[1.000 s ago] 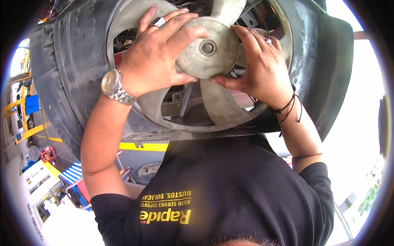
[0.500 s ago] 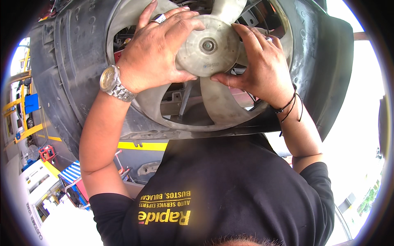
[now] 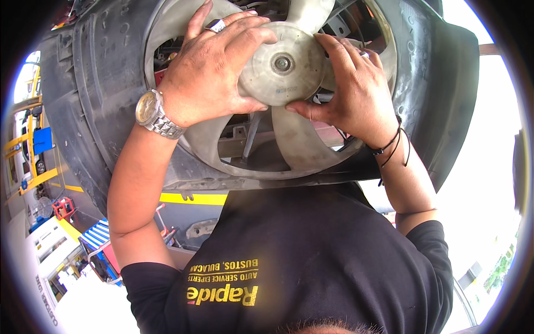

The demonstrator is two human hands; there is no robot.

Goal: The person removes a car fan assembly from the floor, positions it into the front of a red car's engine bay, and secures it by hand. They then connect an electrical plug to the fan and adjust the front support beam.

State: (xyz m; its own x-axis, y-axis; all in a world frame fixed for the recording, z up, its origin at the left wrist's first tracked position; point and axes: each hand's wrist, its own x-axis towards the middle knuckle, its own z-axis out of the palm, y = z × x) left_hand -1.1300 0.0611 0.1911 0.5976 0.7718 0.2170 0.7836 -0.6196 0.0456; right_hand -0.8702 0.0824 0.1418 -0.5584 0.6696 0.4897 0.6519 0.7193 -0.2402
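A pale grey radiator fan (image 3: pixel 303 145) with broad blades and an outer ring sits inside a black fan shroud (image 3: pixel 111 72). Its round hub (image 3: pixel 283 80) has a metal bolt or shaft end at the centre. My left hand (image 3: pixel 214 72) curls round the hub's left side, thumb at the lower edge and fingers along the top. On the right side, my right hand (image 3: pixel 359 83) grips the hub with the thumb below and the fingers above. Parts of the blades behind both hands are hidden.
Metal parts and a rod (image 3: pixel 251 133) show through the gaps between the blades. At the lower left stand a tool cart (image 3: pixel 97 236) with blue and white stripes and a red machine (image 3: pixel 64 209). A yellow lift frame (image 3: pixel 33 181) is at the far left.
The hub's faint markings have shifted slightly, so the fan appears to have moved very little. Both hands keep nearly the same places on it.
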